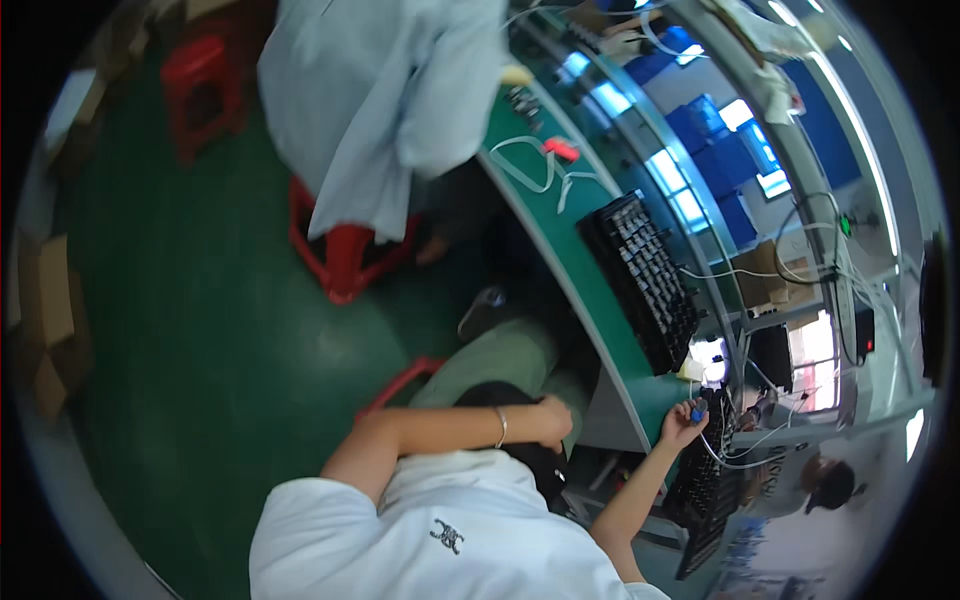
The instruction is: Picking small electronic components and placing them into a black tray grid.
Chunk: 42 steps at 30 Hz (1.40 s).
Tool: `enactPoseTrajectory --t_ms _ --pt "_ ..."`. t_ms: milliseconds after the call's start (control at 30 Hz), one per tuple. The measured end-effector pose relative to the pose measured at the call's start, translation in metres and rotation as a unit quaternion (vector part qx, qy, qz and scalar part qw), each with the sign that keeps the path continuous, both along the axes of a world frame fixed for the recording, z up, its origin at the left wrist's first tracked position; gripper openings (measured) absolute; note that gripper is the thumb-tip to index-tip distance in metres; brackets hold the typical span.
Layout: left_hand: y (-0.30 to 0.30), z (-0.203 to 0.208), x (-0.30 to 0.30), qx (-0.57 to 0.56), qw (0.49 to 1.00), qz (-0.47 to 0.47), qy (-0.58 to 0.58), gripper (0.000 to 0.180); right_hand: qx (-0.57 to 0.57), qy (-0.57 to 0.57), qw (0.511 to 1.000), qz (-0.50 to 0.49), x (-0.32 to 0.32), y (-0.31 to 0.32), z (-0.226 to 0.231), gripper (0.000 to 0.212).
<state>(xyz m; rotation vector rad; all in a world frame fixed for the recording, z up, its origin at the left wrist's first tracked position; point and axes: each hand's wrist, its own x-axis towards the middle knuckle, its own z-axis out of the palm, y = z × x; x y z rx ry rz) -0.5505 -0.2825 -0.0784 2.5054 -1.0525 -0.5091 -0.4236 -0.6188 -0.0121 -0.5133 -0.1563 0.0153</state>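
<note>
My right hand (684,426) is at the edge of the green bench (632,388), its fingers closed on a small blue item (698,412). A white cord (722,458) runs beside that hand; whether it joins the blue item is unclear. My left hand (553,422), below a bracelet, rests over my lap with its fingers curled, against a black item (530,462). What it holds, if anything, is hidden. Just beyond my right hand sits a tray (640,285) filled with rows of small dark parts. A pale yellow block (691,369) lies close to its near end.
To the left, a person in a light blue coat (370,100) sits on a red stool (345,262). Another red stool (203,90) stands farther back. Cardboard boxes (50,300) line the left side. A red item (562,150) and white straps lie on the bench.
</note>
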Motion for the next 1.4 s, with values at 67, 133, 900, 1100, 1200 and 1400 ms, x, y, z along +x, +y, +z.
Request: enactPoseTrajectory --t_ms 67,133,900,1100,1200,1400 --pt "0.003 0.009 -0.001 0.002 1.0 -0.003 -0.002 0.054 0.013 -0.022 1.0 -0.007 0.0 0.001 -0.001 0.033" --pt "0.01 0.018 0.001 -0.005 1.0 -0.009 -0.015 0.053 0.011 0.005 0.999 -0.044 -0.001 0.013 0.004 0.025" --pt "0.115 0.139 0.261 -0.116 0.875 0.274 -0.381 0.025 -0.445 0.02 0.824 -0.35 0.087 0.045 0.04 0.027" --pt "0.119 0.133 0.292 -0.108 0.877 0.291 -0.366 0.022 -0.477 -0.005 0.822 -0.311 0.073 0.056 0.053 0.029" --pt "0.116 0.138 0.298 -0.074 0.872 0.296 -0.382 0.028 -0.464 0.004 0.831 -0.308 0.072 0.055 0.049 0.029" --pt "0.1 0.163 0.295 0.075 0.864 0.345 -0.358 0.038 -0.43 0.045 0.852 -0.296 0.077 0.039 0.027 0.032"
